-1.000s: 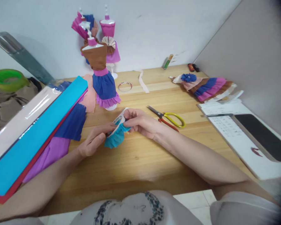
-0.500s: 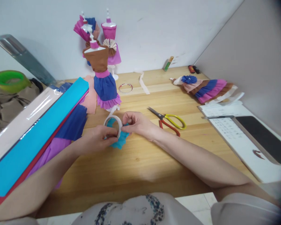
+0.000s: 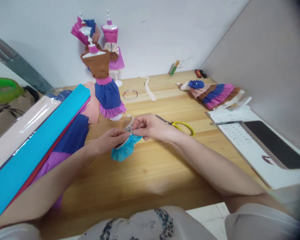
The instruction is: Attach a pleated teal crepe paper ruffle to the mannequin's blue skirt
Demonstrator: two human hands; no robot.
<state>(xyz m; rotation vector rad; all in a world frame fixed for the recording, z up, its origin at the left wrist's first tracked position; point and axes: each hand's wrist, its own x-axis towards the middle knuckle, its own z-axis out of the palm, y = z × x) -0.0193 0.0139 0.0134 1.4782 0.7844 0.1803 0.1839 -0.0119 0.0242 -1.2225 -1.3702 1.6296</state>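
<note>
My left hand [image 3: 112,138] is closed, thumb on top, around a roll of white tape [image 3: 129,128] that is tilted and partly hidden by the fingers. Just below hangs a gathered strip of bright blue crepe paper [image 3: 123,150], its upper edge against the roll. With thumb and forefinger my right hand [image 3: 151,126] pinches the top edge of that strip at its right end. Beyond both hands stands a small dress form [image 3: 107,95] in a brown top and a blue skirt with a purple ruffle. Yellow-handled scissors [image 3: 186,126] lie partly behind my right wrist.
Crepe paper packs [image 3: 47,140] cover the left side. Two more dress forms [image 3: 111,40] stand by the wall. A bracelet [image 3: 130,94], a pale paper strip [image 3: 149,89] and a glue bottle [image 3: 174,68] are farther back. A layered paper dress [image 3: 215,95] and a phone [image 3: 275,143] are right.
The tape roll has tilted from facing me to nearly edge-on. The blue crepe strip has come up off the table with it, and my right hand has moved slightly right over the scissors.
</note>
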